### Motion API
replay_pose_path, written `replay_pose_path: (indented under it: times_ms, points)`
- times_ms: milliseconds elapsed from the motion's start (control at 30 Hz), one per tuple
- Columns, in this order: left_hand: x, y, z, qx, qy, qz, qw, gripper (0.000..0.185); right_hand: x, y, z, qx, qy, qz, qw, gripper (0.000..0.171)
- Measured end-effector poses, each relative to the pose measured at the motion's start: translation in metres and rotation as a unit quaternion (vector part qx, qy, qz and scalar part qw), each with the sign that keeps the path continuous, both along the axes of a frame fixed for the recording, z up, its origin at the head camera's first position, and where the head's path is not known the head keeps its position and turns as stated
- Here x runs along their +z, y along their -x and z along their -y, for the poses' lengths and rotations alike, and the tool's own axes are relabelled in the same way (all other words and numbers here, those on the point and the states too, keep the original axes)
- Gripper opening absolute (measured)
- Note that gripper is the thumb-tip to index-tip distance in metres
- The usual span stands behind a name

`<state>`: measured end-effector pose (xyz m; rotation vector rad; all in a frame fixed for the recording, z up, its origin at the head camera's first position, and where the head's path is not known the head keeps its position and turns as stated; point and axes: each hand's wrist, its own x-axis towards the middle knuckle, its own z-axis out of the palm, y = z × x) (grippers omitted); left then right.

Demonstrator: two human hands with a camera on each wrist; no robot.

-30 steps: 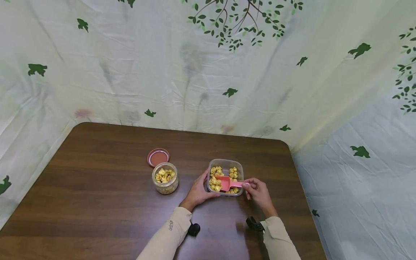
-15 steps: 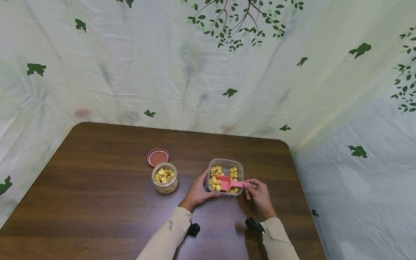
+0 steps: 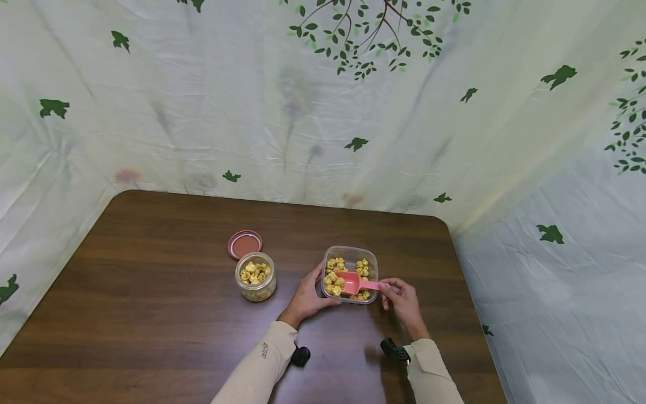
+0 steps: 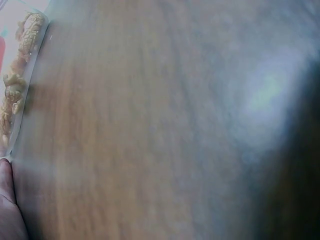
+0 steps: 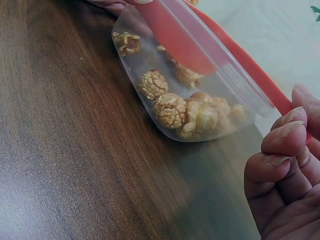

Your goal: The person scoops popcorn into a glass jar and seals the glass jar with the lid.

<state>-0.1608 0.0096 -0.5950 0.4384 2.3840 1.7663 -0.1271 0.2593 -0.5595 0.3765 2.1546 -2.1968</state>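
Observation:
A clear plastic container with caramel popcorn inside stands right of the table's middle. My left hand grips its left side, thumb along the near edge and fingers behind the left wall. In my right hand the handle end of a pink scoop is pinched. The scoop's bowl lies inside the container, among the popcorn, and its handle crosses the right rim. Through the clear wall in the right wrist view, popcorn pieces show below the scoop. Only the container's edge and part of my left hand appear in the left wrist view.
Left of the container stands an open clear jar filled with popcorn. A red lid lies on the brown table just behind it. A white curtain with leaf prints hangs behind the table.
The pink scoop has shifted very slightly in the container. Both hands stay almost where they were, and the head view has turned a little.

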Motion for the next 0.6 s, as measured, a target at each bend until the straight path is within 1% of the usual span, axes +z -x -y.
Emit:
replay_pose_path:
  times_ms: [200, 367, 600]
  points:
    - [0.0001, -0.0003, 0.0004, 0.002, 0.008, 0.006, 0.9999, 0.107, -0.0029, -0.0013, -0.0021, -0.009, 0.008, -0.014, 1.000, 0.016]
    - [-0.0005, -0.0005, 0.0002, 0.000, 0.013, 0.007, 0.9999, 0.107, -0.0033, -0.0026, -0.0036, -0.009, 0.010, -0.025, 1.000, 0.017]
    - [-0.0016, -0.0002, -0.0009, 0.002, 0.011, 0.004, 0.9999, 0.107, -0.0021, -0.0043, -0.0052, -0.019, 0.022, -0.015, 0.999, 0.021]
